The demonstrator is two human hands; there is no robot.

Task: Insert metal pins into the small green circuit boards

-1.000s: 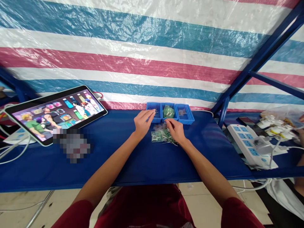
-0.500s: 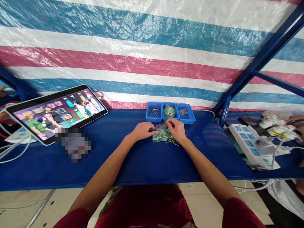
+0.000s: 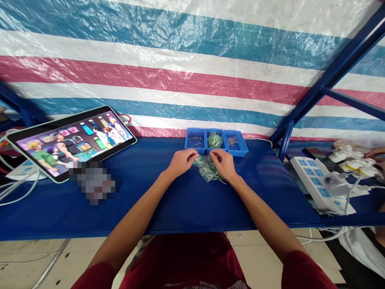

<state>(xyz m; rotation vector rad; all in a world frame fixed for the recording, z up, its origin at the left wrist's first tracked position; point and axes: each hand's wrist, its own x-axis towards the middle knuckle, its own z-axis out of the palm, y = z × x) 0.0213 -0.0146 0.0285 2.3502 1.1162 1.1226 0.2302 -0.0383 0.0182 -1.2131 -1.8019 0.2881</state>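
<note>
My left hand (image 3: 182, 161) is closed in a pinch at the upper left edge of a small pile, on a small clear bag with a green tint (image 3: 197, 161). Across from it my right hand (image 3: 224, 163) has thumb and forefinger pressed together over the pile; what sits between them is too small to make out. The pile holds small green-tinted plastic bags (image 3: 207, 173) and thin metal pieces, partly hidden by my right hand. Just behind stand three blue bins: the left bin (image 3: 187, 145) has metal screw-like pieces, the middle bin (image 3: 214, 131) green-tinted bags, the right bin (image 3: 240, 153) small clear pieces.
A tablet (image 3: 75, 142) playing a cartoon leans at the left, beside a blurred-out patch. Cables run behind it. At the right lie a power strip (image 3: 311, 180), white plugs or bottles (image 3: 345, 154) and another person's hand (image 3: 374, 152). A striped tarp (image 3: 180, 80) hangs behind the blue table (image 3: 192, 208).
My left hand has come down from the left bin to the pile, then shifted slightly up with a small bag. Bags in the pile have moved; my right hand has stayed nearly in place.
</note>
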